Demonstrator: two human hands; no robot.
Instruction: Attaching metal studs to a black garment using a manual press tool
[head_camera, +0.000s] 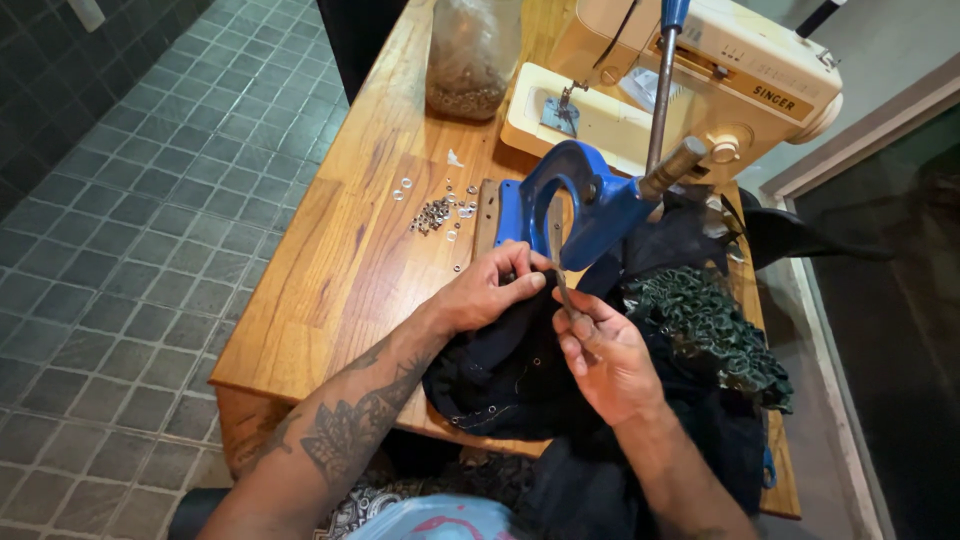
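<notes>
A blue hand press (572, 200) with a long metal lever stands on the wooden table (330, 270). Dark fabric (500, 375) with small metal eyelets along its edge lies under and in front of the press. My left hand (490, 290) pinches the fabric at the base of the press. Just right of it, my right hand (608, 360) holds a thin metal tool (560, 275) pointing up toward the jaw of the press, with its fingers also resting on the fabric.
A pile of small silver eyelets (436, 212) lies left of the press. Behind stand a cream sewing machine (690, 85) and a bag of metal parts (468, 55). Dark green ruffled fabric (705, 325) lies at the right. The floor is tiled.
</notes>
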